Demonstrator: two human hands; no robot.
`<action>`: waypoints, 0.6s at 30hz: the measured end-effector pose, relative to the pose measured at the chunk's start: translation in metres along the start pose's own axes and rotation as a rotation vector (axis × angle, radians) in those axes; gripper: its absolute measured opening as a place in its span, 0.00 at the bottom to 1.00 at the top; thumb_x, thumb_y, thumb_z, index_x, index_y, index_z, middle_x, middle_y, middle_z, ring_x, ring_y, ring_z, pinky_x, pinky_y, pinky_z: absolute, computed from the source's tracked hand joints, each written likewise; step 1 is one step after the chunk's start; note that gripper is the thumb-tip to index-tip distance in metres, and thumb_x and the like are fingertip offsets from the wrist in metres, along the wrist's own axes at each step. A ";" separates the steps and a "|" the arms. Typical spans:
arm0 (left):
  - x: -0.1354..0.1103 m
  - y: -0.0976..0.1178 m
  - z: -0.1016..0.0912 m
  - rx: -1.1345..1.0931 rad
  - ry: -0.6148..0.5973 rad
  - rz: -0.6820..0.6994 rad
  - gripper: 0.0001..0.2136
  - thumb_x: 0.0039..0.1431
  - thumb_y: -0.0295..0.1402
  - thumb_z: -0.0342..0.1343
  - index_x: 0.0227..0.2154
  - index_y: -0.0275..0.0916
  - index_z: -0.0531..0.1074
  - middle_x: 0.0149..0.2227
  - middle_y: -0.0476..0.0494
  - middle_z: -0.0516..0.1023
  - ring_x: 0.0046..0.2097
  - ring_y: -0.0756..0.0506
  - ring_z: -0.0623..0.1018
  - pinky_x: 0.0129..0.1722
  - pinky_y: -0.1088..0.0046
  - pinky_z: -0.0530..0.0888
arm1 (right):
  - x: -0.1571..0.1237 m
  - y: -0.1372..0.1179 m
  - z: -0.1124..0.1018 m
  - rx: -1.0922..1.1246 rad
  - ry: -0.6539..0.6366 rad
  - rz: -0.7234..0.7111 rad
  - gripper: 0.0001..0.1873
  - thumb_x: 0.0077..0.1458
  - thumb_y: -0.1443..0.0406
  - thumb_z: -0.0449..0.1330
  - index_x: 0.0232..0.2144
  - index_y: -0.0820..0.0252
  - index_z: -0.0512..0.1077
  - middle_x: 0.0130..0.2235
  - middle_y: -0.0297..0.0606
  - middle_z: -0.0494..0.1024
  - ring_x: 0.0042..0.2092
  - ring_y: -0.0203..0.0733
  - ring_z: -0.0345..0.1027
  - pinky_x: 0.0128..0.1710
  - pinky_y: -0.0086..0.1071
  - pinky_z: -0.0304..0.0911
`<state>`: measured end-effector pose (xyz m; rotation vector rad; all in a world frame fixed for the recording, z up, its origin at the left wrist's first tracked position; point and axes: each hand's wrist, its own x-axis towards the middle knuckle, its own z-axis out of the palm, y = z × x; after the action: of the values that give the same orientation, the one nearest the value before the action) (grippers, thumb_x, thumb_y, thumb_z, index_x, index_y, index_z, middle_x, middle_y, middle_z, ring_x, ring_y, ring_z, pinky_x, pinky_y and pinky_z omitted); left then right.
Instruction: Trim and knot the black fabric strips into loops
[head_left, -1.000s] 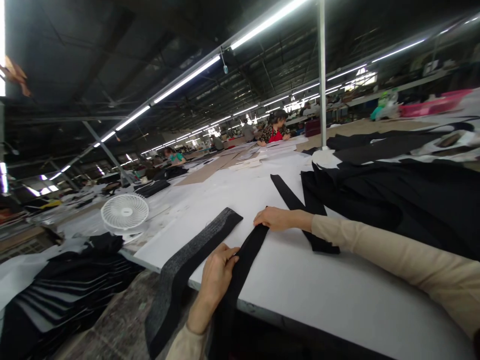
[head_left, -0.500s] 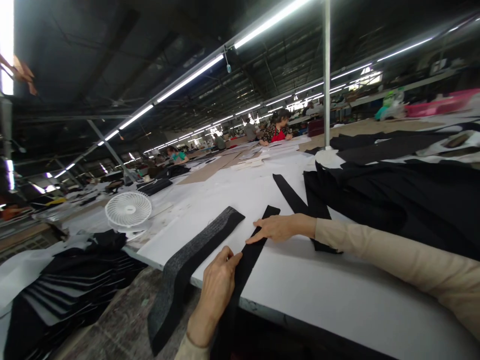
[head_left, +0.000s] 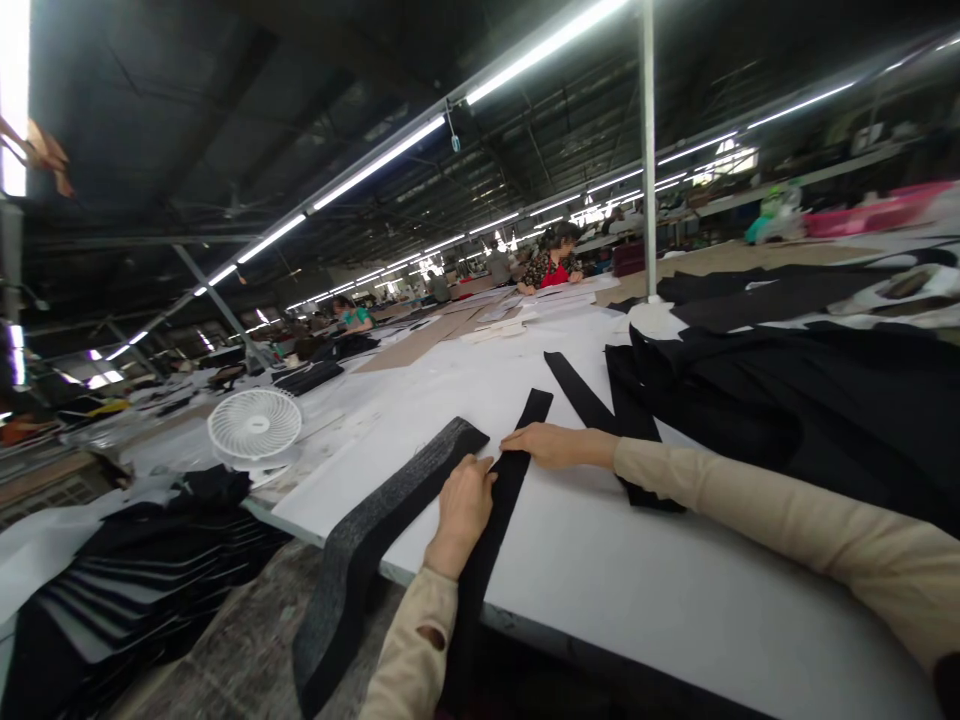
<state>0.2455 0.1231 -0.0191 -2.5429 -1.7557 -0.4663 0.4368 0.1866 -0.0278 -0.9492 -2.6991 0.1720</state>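
Note:
A long black fabric strip (head_left: pixel 534 408) lies on the white table (head_left: pixel 645 590) and hangs over its near edge. My left hand (head_left: pixel 463 505) rests on this strip near the edge, fingers curled onto its left side. My right hand (head_left: pixel 547 444) lies flat on the strip a little farther up, fingers stretched out and pressing down. Just left of them a wider dark grey strip (head_left: pixel 375 530) runs parallel and also droops off the table.
A large heap of black cloth (head_left: pixel 810 400) covers the table's right side, with another black strip (head_left: pixel 577 390) beside it. A white fan (head_left: pixel 253 424) stands at the left above stacked black pieces (head_left: pixel 135 580). A metal pole (head_left: pixel 648 150) rises behind. Other people work at far tables.
The black strip has slid farther up the table, its far end now well past my right hand. My left hand moved forward along it, closer to my right hand.

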 end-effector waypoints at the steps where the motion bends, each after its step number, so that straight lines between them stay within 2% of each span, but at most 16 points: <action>1: -0.007 -0.005 -0.002 -0.028 -0.003 -0.022 0.13 0.60 0.29 0.48 0.45 0.39 0.73 0.37 0.44 0.75 0.38 0.48 0.75 0.39 0.75 0.68 | 0.000 0.002 0.000 -0.007 -0.021 0.004 0.31 0.46 0.82 0.48 0.52 0.65 0.69 0.54 0.47 0.69 0.57 0.46 0.62 0.56 0.39 0.59; 4: -0.032 -0.017 -0.008 -0.165 0.015 -0.059 0.12 0.59 0.28 0.50 0.44 0.38 0.75 0.32 0.46 0.75 0.35 0.49 0.75 0.37 0.75 0.69 | 0.001 0.004 -0.002 -0.026 -0.082 -0.005 0.33 0.45 0.83 0.48 0.54 0.67 0.67 0.57 0.49 0.66 0.59 0.46 0.59 0.58 0.39 0.56; 7: -0.051 -0.019 -0.008 -0.241 0.067 -0.026 0.13 0.59 0.26 0.49 0.41 0.40 0.76 0.32 0.47 0.74 0.35 0.49 0.74 0.35 0.75 0.68 | 0.001 0.005 -0.006 -0.034 -0.130 -0.005 0.35 0.44 0.84 0.47 0.56 0.69 0.65 0.58 0.51 0.63 0.60 0.46 0.57 0.60 0.38 0.53; 13: -0.060 -0.011 -0.004 0.028 0.079 0.017 0.15 0.63 0.28 0.44 0.41 0.46 0.76 0.35 0.46 0.72 0.34 0.50 0.74 0.29 0.77 0.64 | -0.001 -0.003 -0.017 -0.026 -0.251 -0.047 0.40 0.44 0.84 0.46 0.58 0.57 0.63 0.61 0.46 0.61 0.61 0.47 0.54 0.56 0.38 0.56; 18: -0.060 -0.013 -0.005 0.134 0.055 0.045 0.16 0.63 0.28 0.42 0.43 0.46 0.75 0.36 0.46 0.72 0.34 0.50 0.73 0.28 0.75 0.63 | -0.003 -0.019 -0.026 -0.061 -0.326 -0.028 0.42 0.43 0.85 0.46 0.57 0.49 0.64 0.58 0.41 0.66 0.62 0.50 0.52 0.55 0.43 0.58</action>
<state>0.2134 0.0720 -0.0313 -2.4486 -1.6483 -0.3985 0.4354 0.1699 0.0001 -0.9736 -3.0289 0.2605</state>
